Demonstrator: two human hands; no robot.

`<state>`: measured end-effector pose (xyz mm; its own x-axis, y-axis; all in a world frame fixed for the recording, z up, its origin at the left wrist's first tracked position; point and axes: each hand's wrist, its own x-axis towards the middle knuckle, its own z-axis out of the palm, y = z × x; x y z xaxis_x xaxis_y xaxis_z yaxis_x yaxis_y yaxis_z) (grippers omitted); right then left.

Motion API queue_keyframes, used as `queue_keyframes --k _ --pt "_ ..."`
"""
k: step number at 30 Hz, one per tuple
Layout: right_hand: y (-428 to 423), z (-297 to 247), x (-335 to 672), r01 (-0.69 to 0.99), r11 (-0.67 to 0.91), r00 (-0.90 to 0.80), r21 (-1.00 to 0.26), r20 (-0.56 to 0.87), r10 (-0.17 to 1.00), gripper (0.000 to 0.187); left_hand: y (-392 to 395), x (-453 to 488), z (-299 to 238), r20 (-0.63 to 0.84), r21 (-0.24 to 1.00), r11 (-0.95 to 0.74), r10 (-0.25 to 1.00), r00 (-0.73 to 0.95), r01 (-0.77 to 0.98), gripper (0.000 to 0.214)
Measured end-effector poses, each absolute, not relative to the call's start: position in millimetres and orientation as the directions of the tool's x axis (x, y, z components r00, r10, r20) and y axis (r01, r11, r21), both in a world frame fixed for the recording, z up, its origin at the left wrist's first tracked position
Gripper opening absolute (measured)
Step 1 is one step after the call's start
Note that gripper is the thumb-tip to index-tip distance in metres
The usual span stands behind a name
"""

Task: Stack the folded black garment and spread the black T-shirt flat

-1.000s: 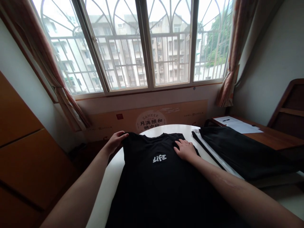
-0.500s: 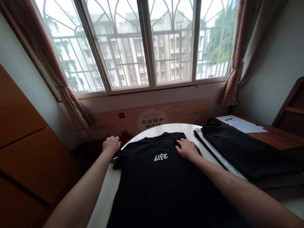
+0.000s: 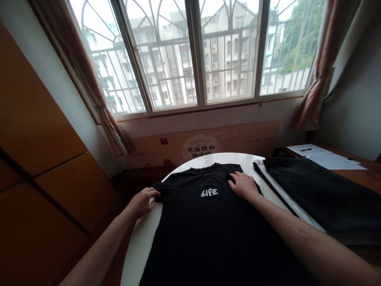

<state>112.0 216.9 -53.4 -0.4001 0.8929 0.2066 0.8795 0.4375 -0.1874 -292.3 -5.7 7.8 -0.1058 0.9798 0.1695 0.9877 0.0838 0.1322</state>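
Observation:
A black T-shirt (image 3: 205, 226) with white "LiFE" lettering lies flat, front up, on a round white table (image 3: 143, 242). My left hand (image 3: 142, 201) grips the shirt's left sleeve edge at the table's left rim. On the shirt's right shoulder area, beside the collar, my right hand (image 3: 244, 185) rests flat with fingers spread, pressing the cloth down.
Black trousers (image 3: 315, 194) with a white side stripe lie to the right, reaching onto a wooden desk with white papers (image 3: 330, 159). A printed cardboard panel (image 3: 202, 145) leans below the window. A wooden cabinet (image 3: 38, 174) stands at the left.
My left hand drew back from the shirt's upper left shoulder and down to the sleeve edge, spreading the sleeve outward. My right hand stayed in place. The view shifted left.

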Motion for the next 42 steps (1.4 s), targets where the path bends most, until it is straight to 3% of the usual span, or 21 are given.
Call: queue_keyframes --k 2,5,9,13,18,22,24,28,33,38,42 --pt "216 -53 112 0.876 0.444 -0.404 -0.186 0.219 0.888 0.056 -12 -284 6 0.163 0.11 0.094 0.98 -0.111 0.99 0.04" --pt "214 -52 113 0.876 0.446 -0.404 -0.185 0.228 0.886 0.055 -17 -273 13 0.157 0.011 0.106 0.982 -0.107 0.994 0.03" --pt "214 -52 114 0.879 0.44 -0.398 -0.186 0.222 0.89 0.054 -26 -262 32 0.024 -0.105 0.123 0.992 -0.121 0.987 0.024" --pt "216 -54 114 0.882 0.434 -0.395 -0.185 0.212 0.894 0.056 -35 -259 45 -0.135 -0.1 0.155 0.977 -0.167 0.983 0.022" --pt "216 -54 114 0.885 0.426 -0.39 -0.186 0.204 0.898 0.056 -31 -260 41 -0.026 -0.051 0.116 0.993 -0.117 0.992 0.03" --pt "215 -53 114 0.884 0.43 -0.393 -0.185 0.204 0.896 0.056 -31 -254 35 -0.034 -0.052 0.155 0.987 -0.157 0.987 0.016" --pt "215 -54 114 0.883 0.431 -0.394 -0.185 0.206 0.896 0.056 -34 -253 36 -0.091 0.031 0.18 0.98 -0.177 0.983 0.012" --pt "217 -55 114 0.882 0.431 -0.396 -0.191 0.198 0.897 0.057 -35 -268 45 -0.294 0.367 0.288 0.938 -0.183 0.885 0.022" --pt "217 -56 114 0.884 0.427 -0.393 -0.189 0.193 0.899 0.057 -16 -311 38 0.064 0.417 0.481 0.831 -0.553 0.771 0.035" --pt "216 -57 114 0.886 0.426 -0.391 -0.182 0.199 0.898 0.056 5 -330 13 0.035 0.513 0.471 0.824 -0.565 0.718 0.018" --pt "216 -56 113 0.886 0.428 -0.394 -0.18 0.199 0.897 0.056 21 -330 4 0.118 0.613 0.426 0.783 -0.61 0.665 0.024"
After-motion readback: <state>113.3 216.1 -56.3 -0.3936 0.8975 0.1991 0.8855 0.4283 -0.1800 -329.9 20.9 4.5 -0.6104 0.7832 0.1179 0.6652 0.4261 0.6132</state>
